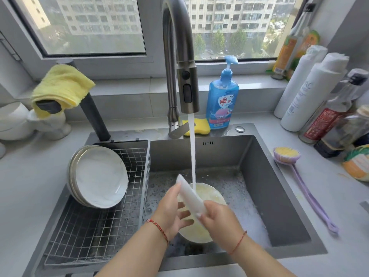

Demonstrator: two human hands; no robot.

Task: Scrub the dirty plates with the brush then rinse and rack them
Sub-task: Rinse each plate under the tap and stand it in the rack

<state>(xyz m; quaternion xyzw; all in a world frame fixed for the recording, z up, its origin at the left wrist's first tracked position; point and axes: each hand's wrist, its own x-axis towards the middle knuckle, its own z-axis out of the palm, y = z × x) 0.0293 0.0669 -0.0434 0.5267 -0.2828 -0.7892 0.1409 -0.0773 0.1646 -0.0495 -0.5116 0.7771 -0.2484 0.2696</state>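
Running from the faucet (180, 56) into the grey sink (279, 186), water hits a plate (190, 193) both hands' fingers (184, 214) grip.

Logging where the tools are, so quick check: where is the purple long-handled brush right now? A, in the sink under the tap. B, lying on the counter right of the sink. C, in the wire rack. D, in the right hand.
B: the brush lies on the counter, touched by neither hand.
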